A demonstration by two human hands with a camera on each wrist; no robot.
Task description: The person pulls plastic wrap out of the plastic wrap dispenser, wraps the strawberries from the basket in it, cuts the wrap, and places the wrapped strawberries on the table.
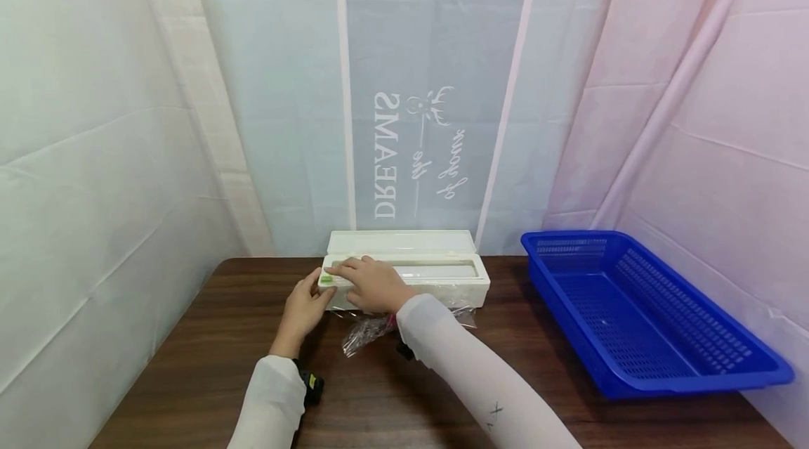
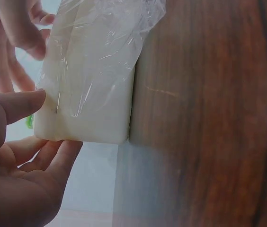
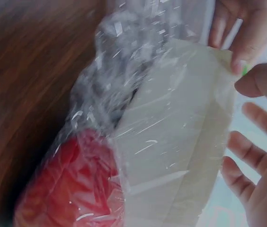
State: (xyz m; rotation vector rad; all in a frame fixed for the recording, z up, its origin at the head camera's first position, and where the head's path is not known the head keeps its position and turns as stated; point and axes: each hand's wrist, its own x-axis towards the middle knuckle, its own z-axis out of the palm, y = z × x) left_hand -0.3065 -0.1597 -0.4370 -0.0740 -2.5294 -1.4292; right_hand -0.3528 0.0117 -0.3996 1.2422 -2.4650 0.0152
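Note:
A white cling film dispenser (image 1: 407, 294) stands on the table with its lid (image 1: 401, 242) raised at the back. My left hand (image 1: 305, 310) grips its left end, thumb on the front face and fingers against the end. Beside that thumb sits a small green slider (image 1: 326, 279). My right hand (image 1: 374, 285) reaches across the top, its fingers spread and extended near the slider; whether they touch it is hidden. Clear cling film (image 3: 124, 61) hangs crumpled over the dispenser's front. A red object (image 3: 76, 184) lies under the film; its kind does not show.
A blue perforated plastic basket (image 1: 632, 322) stands on the right of the dark wooden table (image 1: 196, 365). Behind the table hangs a printed cloth (image 1: 417, 83), and pale cloth walls close in both sides.

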